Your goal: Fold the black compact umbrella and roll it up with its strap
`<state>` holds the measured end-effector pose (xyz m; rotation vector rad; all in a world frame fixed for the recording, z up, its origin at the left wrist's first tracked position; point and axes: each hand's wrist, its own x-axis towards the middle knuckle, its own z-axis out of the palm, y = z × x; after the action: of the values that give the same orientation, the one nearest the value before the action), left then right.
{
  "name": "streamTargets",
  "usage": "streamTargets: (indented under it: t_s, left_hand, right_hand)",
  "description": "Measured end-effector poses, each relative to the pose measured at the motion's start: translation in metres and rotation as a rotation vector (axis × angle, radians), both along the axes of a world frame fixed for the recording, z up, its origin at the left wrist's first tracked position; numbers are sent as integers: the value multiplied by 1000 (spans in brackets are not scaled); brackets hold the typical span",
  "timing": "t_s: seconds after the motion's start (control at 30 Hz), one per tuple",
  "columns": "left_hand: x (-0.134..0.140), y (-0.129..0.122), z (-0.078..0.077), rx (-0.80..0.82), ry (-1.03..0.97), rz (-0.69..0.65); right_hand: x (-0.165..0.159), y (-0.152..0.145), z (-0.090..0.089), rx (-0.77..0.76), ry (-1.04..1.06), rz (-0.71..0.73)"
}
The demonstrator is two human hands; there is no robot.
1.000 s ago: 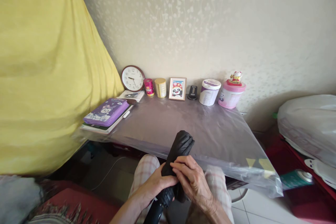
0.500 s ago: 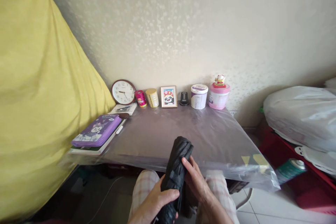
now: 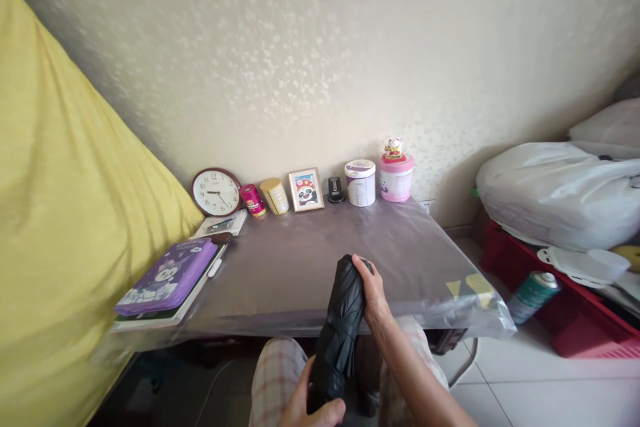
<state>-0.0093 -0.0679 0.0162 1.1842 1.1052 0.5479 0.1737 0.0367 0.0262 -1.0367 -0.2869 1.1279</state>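
A folded black umbrella (image 3: 341, 323) is tilted over my lap, its upper end in front of the table's near edge. My left hand (image 3: 313, 407) is closed around the lower end, thumb across the front. Near the top, my right hand (image 3: 373, 290) grips the right side of the umbrella, with its fingers curled over the upper end. The umbrella's fabric lies wrapped in folds, and its underside is hidden.
The table (image 3: 285, 267) wears a clear plastic cover. Along the wall stand a clock (image 3: 217, 192), cans, a picture frame (image 3: 307, 191) and tubs. A purple case (image 3: 167, 277) lies at left. Right of the table are a red bin (image 3: 575, 327), a spray can (image 3: 534, 295) and white bags.
My right hand has slid up to the umbrella's upper end, and my left hand has moved lower. The view has tilted and shifted slightly to the right.
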Motion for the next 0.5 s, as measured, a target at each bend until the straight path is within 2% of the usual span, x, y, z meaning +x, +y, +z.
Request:
streamTargets:
  t_s: [0.1,0.17,0.23,0.3,0.37,0.43,0.5]
  left_hand:
    - [3,2,-7,240,96,103]
    - [3,5,-7,310,114,110]
    - [0,8,-4,237,115,76]
    - [-4,11,-1,96,100,23]
    - [-5,15,1,-7,62,-33]
    - [-3,22,5,-22,22,-58]
    - [3,30,11,1,36,-25]
  right_hand:
    - [5,5,1,-9,-6,-10]
    - [8,5,-2,-13,-6,23]
    - [11,4,-6,9,-12,80]
    - [16,1,-10,58,-25,134]
    - [21,-2,-13,92,-56,139]
    - [26,-4,-15,96,-106,104]
    - [28,-4,-17,89,-160,81]
